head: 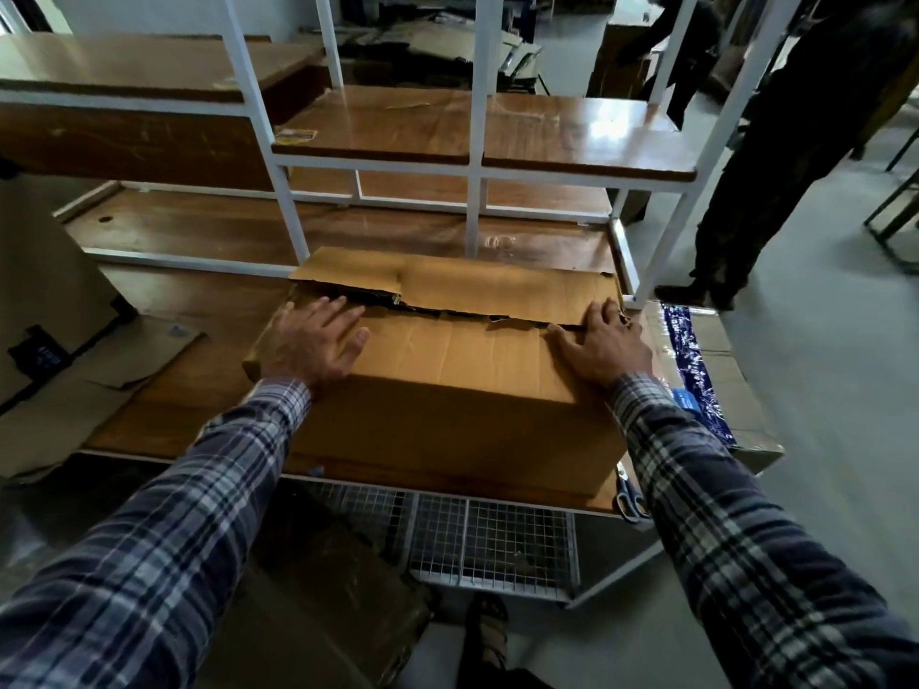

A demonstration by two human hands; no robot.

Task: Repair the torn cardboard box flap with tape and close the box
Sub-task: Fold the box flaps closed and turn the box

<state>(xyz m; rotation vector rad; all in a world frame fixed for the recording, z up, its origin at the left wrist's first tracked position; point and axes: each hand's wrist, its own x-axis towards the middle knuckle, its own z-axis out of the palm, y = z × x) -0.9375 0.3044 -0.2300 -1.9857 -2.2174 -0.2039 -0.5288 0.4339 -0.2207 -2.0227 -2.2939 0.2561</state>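
Observation:
A brown cardboard box (447,395) sits on a wooden table (199,390) in front of me. Its near flap (457,350) lies flat on top, and the far flap (462,283) overlaps it with a ragged, torn edge running across the middle. My left hand (316,343) rests flat on the near flap at the box's left end, fingers spread. On the right end my right hand (604,348) presses flat, its fingertips at the torn edge. Neither hand holds anything. No tape is in view.
Scissors (629,497) lie at the table's front right corner beside the box. A flattened carton with blue print (696,370) lies to the right. Loose cardboard (74,390) covers the table's left. A white-framed wooden shelf (477,141) stands behind. A person (776,156) stands at right.

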